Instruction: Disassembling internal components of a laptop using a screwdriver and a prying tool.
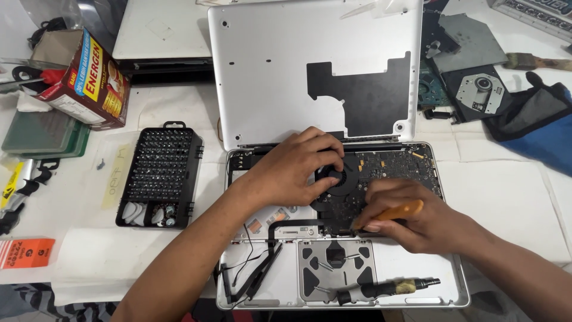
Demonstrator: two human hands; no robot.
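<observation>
**Opened laptop worked on with both hands at a cluttered bench**

An opened laptop (411,280) is seen lying on a white table (512,197), its silver bottom cover (268,71) propped upright behind it. The dark circuit board (393,167) and the round black fan (330,176) are exposed in the upper half of the case, while the back of the trackpad (336,262) is shown in the lower half.

The left hand (295,170) is laid over the fan, its fingers curled and pressed down around the fan's edge. An orange pry tool (393,213) is pinched in the right hand (411,217) between thumb and bent fingers, its tip set against the board just below the fan.

A black screwdriver (387,289) is seen resting inside the case along its front edge, just beside the trackpad. Loose black cables (256,271) are draped over the left part of the case.

To the left of the laptop, a black tray of screwdriver bits (158,176) is laid open on the table. A red and yellow cardboard box (80,77) is placed further back on the left, above a green case (44,134). At the upper right, a removed disc drive (479,89) is shown near a blue and black cloth (536,125). An orange label (24,253) is seen at the lower left edge.
</observation>
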